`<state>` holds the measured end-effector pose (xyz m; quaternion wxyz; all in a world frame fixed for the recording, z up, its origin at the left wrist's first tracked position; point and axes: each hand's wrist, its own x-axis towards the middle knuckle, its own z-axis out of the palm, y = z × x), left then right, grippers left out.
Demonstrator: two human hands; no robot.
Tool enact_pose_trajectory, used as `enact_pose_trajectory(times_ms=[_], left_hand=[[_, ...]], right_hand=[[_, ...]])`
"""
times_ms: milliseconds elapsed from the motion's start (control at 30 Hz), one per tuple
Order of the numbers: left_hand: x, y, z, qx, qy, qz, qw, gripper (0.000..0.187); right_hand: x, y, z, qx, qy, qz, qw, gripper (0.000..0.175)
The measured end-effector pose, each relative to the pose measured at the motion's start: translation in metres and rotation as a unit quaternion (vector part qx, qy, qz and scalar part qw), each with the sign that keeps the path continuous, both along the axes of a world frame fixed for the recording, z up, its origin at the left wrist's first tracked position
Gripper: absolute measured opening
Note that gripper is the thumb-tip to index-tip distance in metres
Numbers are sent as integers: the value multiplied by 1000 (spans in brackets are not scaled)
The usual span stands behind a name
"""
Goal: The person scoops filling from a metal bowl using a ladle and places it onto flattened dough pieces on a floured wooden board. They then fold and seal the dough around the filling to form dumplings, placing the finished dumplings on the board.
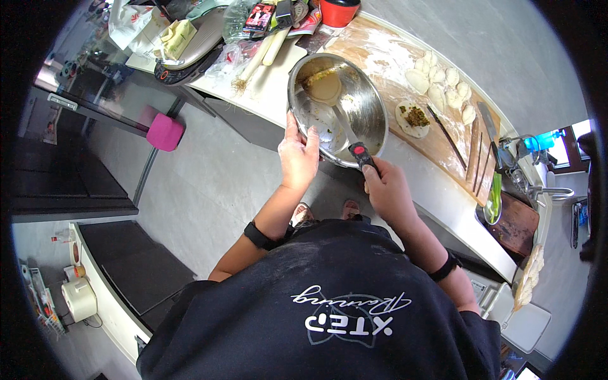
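My left hand (pixel 300 156) grips the near-left rim of a deep stainless steel bowl (pixel 368 107), tilted so its inside faces me. In my right hand (pixel 392 187) is the black handle of a serving spoon (pixel 346 126), whose wide pale head rests inside the bowl against the far wall. Bits of brown and green filling cling around the spoon head and the bowl's inside. Right of the bowl, a round dough wrapper (pixel 406 128) lies flat on the floured wooden board (pixel 384 88) with a mound of filling (pixel 417 116) on it.
Several folded dumplings (pixel 437 78) sit at the board's far side. Dark chopsticks (pixel 446 137), a rolling pin (pixel 473 154) and a knife (pixel 489 128) lie to the right. Leeks (pixel 259 59), a phone (pixel 259 18) and an electric griddle (pixel 199 42) occupy the left counter.
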<state>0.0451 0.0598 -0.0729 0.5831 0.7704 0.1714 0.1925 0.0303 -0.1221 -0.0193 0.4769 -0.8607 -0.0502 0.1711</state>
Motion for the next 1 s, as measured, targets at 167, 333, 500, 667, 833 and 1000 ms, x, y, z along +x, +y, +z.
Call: enact_pose_trajectory(times_ms=[167, 333, 500, 667, 833, 1000], left_hand=[[0, 14, -2, -51, -5, -8, 999, 60], [5, 19, -14, -34, -46, 10, 998, 57], [8, 31, -24, -24, -35, 30, 999, 55], [7, 33, -25, -23, -48, 48, 997, 55], [-3, 26, -12, 111, -11, 36, 993, 56], [-5, 8, 8, 176, -46, 38, 983, 56]], right_hand=[[-9, 3, 16, -9, -49, -4, 999, 23], [-18, -5, 35, -36, 2, 15, 999, 28], [-24, -19, 29, 66, 66, -34, 995, 31], [-26, -33, 23, 138, 242, -86, 957, 35], [-26, -44, 26, 56, 189, -146, 970, 36], [-34, -52, 47, -279, 5, -3, 960, 47]])
